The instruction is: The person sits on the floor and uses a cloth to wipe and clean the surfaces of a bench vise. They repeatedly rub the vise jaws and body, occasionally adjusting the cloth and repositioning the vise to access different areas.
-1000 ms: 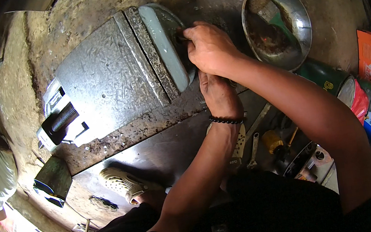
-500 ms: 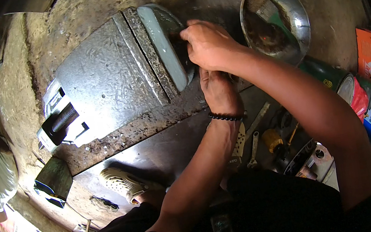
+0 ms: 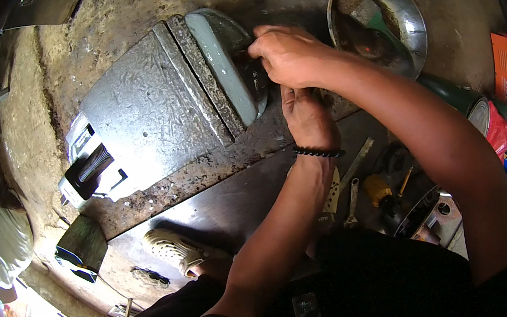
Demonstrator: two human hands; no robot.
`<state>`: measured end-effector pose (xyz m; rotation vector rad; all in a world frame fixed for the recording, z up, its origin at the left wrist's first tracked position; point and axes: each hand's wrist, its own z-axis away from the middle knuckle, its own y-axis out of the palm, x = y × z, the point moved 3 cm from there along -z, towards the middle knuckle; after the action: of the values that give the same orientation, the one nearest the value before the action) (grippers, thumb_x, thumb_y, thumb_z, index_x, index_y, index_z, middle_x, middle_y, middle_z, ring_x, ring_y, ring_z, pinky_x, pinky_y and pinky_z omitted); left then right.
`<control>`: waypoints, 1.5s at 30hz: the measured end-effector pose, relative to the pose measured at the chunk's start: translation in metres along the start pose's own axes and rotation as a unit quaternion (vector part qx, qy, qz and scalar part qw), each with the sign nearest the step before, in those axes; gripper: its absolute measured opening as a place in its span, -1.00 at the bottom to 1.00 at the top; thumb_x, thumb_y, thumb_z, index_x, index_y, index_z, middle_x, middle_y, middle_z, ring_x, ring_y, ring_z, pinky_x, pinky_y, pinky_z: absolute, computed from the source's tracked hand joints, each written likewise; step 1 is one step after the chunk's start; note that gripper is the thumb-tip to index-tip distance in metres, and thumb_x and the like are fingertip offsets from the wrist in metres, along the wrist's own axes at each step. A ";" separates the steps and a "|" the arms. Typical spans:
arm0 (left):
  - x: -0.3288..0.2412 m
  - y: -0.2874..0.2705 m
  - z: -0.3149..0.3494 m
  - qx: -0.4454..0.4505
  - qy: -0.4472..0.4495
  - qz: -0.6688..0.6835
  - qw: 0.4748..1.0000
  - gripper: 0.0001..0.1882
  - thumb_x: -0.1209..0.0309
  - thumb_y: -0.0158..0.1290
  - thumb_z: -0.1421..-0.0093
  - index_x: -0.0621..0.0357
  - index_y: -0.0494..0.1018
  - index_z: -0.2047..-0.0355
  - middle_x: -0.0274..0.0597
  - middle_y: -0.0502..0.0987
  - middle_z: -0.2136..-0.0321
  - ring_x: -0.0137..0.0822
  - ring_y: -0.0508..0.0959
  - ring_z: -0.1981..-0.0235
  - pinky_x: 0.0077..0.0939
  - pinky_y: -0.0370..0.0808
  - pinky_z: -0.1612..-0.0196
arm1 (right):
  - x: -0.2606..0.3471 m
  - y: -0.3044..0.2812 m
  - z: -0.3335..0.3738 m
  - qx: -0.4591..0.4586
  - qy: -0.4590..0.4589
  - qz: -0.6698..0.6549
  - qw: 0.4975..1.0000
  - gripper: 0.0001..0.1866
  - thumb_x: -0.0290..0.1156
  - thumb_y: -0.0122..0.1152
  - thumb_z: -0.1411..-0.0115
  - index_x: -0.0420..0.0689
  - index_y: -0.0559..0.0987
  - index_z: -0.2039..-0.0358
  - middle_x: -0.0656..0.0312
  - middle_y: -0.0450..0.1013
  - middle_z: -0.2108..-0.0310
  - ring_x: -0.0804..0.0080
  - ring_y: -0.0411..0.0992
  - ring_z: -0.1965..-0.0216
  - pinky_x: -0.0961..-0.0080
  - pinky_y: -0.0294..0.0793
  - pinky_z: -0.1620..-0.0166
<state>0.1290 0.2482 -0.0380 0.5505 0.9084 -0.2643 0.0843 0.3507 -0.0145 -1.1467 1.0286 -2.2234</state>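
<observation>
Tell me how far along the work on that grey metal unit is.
Done: the grey metal unit lies flat on the rusty plate. In hand: the right hand and left hand work at its rounded end cap. Left: cannot tell; wrenches lie unused nearby.

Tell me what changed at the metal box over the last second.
Very little. The right hand edged slightly left and up along the box's rounded end, fingers at the same spot on it. The left hand stayed beneath it with its bead bracelet. The metal box, the steel bowl and the tools by the knee did not move. What the fingers grip is hidden.
</observation>
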 end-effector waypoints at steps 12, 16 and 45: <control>0.006 -0.001 -0.003 0.047 0.293 -0.434 0.850 -0.74 0.29 -0.06 -0.38 0.14 0.36 0.01 -0.39 0.46 0.37 -0.60 0.39 0.45 -0.65 0.30 0.44 | 0.003 -0.010 0.002 0.043 -0.031 0.021 0.998 -0.74 -0.57 0.08 -0.10 -0.19 0.63 0.20 0.00 0.42 0.13 -0.02 0.43 0.04 0.20 0.46 0.00; 0.029 -0.003 -0.005 0.078 -0.082 0.161 0.980 -0.75 0.30 -0.05 -0.38 0.14 0.37 0.03 -0.40 0.45 0.37 -0.60 0.39 0.46 -0.65 0.30 0.45 | 0.003 -0.010 0.002 0.060 -0.057 0.054 0.995 -0.71 -0.58 0.11 -0.06 -0.15 0.64 0.20 0.04 0.44 0.14 0.02 0.43 0.04 0.21 0.46 -0.01; 0.023 0.022 -0.006 0.038 0.043 -0.086 0.995 -0.70 0.37 0.08 -0.20 0.06 0.39 0.06 -0.34 0.51 0.20 -0.46 0.47 0.21 -0.58 0.39 0.21 | -0.001 -0.023 0.005 0.037 -0.187 0.133 0.973 -0.74 -0.57 0.12 0.03 -0.20 0.67 0.30 0.09 0.42 0.23 0.14 0.39 0.02 0.24 0.36 -0.07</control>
<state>0.1485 0.2702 -0.0524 0.5576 1.0342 -0.4360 0.0881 0.3636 0.0044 -1.2517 0.8734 -1.7396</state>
